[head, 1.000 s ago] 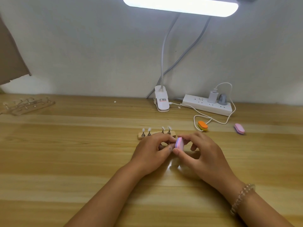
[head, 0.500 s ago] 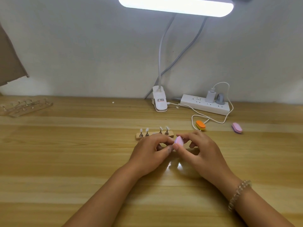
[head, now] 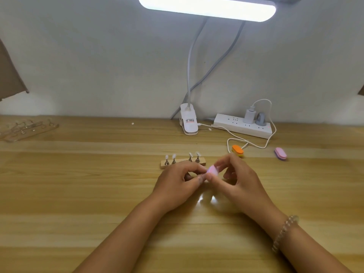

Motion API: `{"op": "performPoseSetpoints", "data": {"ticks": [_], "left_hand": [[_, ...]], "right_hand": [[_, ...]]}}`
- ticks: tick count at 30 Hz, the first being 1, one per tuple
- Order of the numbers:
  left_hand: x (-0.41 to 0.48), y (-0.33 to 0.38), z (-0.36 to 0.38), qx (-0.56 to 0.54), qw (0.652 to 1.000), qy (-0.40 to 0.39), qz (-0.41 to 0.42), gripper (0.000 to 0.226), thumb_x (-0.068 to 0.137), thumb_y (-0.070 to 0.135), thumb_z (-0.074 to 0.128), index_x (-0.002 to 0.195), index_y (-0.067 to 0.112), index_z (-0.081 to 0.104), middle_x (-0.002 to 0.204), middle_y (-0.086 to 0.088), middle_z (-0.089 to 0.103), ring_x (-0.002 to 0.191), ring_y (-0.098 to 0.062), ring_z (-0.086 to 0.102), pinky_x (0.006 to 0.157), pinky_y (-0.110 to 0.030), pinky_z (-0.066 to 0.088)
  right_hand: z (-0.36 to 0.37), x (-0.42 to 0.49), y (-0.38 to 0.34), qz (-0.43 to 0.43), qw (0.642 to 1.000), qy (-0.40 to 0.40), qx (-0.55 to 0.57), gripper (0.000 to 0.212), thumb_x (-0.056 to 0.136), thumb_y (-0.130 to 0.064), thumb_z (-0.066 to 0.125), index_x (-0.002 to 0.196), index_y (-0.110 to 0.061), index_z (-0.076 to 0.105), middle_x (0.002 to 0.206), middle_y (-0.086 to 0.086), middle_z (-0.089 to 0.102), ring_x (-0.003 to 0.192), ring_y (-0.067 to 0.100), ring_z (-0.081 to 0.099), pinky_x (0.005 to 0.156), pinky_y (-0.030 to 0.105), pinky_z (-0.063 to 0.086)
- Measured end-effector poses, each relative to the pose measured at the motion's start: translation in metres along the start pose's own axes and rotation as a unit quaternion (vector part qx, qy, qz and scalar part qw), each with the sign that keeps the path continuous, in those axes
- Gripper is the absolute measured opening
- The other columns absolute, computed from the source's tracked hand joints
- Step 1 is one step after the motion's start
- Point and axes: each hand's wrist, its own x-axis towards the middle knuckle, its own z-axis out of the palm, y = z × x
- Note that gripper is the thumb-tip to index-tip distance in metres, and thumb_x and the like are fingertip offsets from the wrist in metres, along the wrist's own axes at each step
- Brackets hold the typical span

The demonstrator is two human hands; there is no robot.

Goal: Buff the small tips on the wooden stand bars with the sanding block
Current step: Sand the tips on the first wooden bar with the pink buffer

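From my end, the right hand [head: 242, 182] has its grip pinched on the blurry pink sanding block [head: 213, 170], just in front of the wooden stand bar [head: 183, 164] on the bench [head: 78, 184]. The left hand [head: 177, 182] grip is curled up against the block, can't tell if it's holding anything. Four tips [head: 174, 156] stand on the bar.

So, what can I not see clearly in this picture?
All in the head view:
What the left hand pinches: hidden by its own curled fingers.
The pink sanding block in the right hand: motion-blurred, so what it touches is unclear.
The wooden stand bar: part of its near edge is behind the left hand.
The clear rack far left: too small to tell its pieces.
The lamp: cut off by the top edge.
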Motion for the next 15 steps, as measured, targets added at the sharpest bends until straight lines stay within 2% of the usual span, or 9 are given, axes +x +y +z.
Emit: {"op": "performPoseSetpoints", "data": {"ticks": [2,5,7,10,12,15], "left_hand": [[-0.0002,-0.0011,0.0002,0.011,1.000,-0.004,0.010,0.013,0.084,0.038,0.065,0.090,0.045,0.074,0.090,0.017,0.070,0.064,-0.003,0.056,0.071,-0.041,0.054],[-0.0003,-0.0001,-0.0008,0.009,1.000,-0.011,0.002,0.016,0.083,0.033,0.066,0.092,0.044,0.075,0.092,0.020,0.070,0.069,0.001,0.060,0.074,-0.036,0.054],[-0.0006,0.0008,-0.0007,0.013,1.000,-0.015,0.002,0.019,0.078,0.040,0.062,0.092,0.042,0.075,0.093,0.020,0.071,0.076,-0.001,0.065,0.076,-0.035,0.055],[-0.0001,0.0000,0.0004,0.014,1.000,-0.009,0.004,0.012,0.088,0.035,0.067,0.096,0.037,0.076,0.093,0.016,0.072,0.074,-0.006,0.063,0.075,-0.038,0.055],[-0.0004,0.0002,0.0000,0.008,1.000,-0.004,0.000,0.013,0.090,0.030,0.068,0.097,0.036,0.076,0.094,0.015,0.071,0.070,-0.009,0.060,0.074,-0.040,0.054],[-0.0003,0.0028,-0.0009,0.000,1.000,-0.005,-0.011,0.021,0.082,0.036,0.063,0.097,0.037,0.076,0.096,0.017,0.071,0.073,-0.016,0.063,0.077,-0.044,0.056]], "right_hand": [[-0.0020,0.0029,0.0030,0.015,1.000,0.012,0.009,0.028,0.076,-0.044,0.076,0.091,-0.026,0.059,0.091,-0.009,0.064,0.071,0.012,0.057,0.068,0.029,0.049],[0.0004,-0.0041,-0.0016,-0.058,0.998,0.000,-0.041,0.032,0.076,-0.056,0.069,0.091,-0.031,0.057,0.092,-0.013,0.059,0.079,0.011,0.055,0.067,0.022,0.046],[0.0017,-0.0049,-0.0030,-0.071,0.997,-0.010,-0.041,0.031,0.076,-0.053,0.072,0.090,-0.031,0.056,0.091,-0.013,0.057,0.081,0.011,0.054,0.067,0.023,0.046],[-0.0010,0.0024,0.0019,-0.019,1.000,0.014,-0.004,0.027,0.077,-0.043,0.077,0.087,-0.027,0.058,0.088,-0.009,0.060,0.075,0.010,0.053,0.065,0.027,0.045],[0.0001,0.0005,0.0021,-0.036,0.999,0.019,-0.019,0.030,0.077,-0.049,0.074,0.088,-0.028,0.056,0.088,-0.011,0.059,0.076,0.010,0.054,0.064,0.028,0.047],[0.0024,-0.0045,-0.0013,-0.074,0.996,0.001,-0.043,0.033,0.077,-0.057,0.068,0.089,-0.032,0.052,0.088,-0.014,0.056,0.080,0.010,0.055,0.064,0.027,0.049]]}}
